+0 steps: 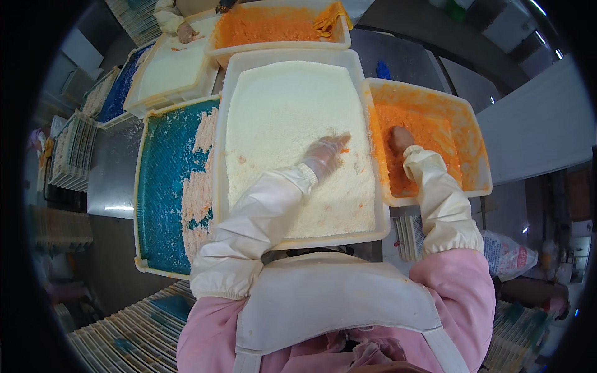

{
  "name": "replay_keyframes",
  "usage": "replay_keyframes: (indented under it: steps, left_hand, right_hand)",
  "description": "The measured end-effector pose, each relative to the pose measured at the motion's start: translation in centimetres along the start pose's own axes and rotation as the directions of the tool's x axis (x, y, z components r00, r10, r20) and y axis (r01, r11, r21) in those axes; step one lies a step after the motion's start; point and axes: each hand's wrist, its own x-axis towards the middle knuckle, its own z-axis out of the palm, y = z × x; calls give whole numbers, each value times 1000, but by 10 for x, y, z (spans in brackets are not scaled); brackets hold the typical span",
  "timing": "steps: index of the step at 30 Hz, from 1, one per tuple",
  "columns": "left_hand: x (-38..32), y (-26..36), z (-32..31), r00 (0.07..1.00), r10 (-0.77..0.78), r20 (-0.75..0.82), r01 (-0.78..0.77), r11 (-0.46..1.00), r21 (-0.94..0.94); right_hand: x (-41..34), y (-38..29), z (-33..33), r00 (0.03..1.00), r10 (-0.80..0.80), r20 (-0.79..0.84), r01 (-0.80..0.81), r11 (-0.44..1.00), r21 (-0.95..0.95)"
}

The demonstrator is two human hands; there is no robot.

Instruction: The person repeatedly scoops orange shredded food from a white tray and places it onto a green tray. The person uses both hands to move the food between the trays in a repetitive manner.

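My left hand (325, 155), in a thin clear glove, is at the surface of the pale breadcrumb-like coating (289, 102) in a large white tub (298, 241). It is slightly blurred, its fingers point right, and small orange bits lie beside the fingertips. My right hand (401, 139) reaches into the orange batter-like mixture (433, 126) in a second white tub (480, 172); its fingers are partly hidden. On the left, a tray with a blue-green mesh bottom (161, 186) carries rows of crumb-coated strips (196, 196) along its right side.
A co-worker's hand (186, 33) is over another crumb tub (170, 70) at the upper left. Behind stands an orange-smeared tub (266, 30) with an orange glove (332, 21) on its rim. A blue object (383, 70) lies on the metal table (401, 51). Stacked trays (135, 331) stand lower left.
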Motion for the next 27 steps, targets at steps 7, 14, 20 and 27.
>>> replay_keyframes:
  steps: [7, 14, 20, 27]
  left_hand:
    - [-70, 13, -57, 994, 104, 41, -109, 807, 581]
    - [-111, -18, -78, 974, 58, -220, 29, 927, 373]
    - [-103, -59, -71, 968, 121, -219, -120, 993, 19]
    - [-106, -12, -58, 990, 142, -10, -111, 814, 570]
  right_hand:
    - [-67, 4, -16, 985, -175, 11, 173, 981, 83]
    - [-74, 26, -89, 953, 119, 277, -256, 806, 533]
    - [-56, 25, -95, 971, 2, 241, -168, 723, 671]
    - [-77, -4, -124, 999, 22, -47, -1, 914, 405]
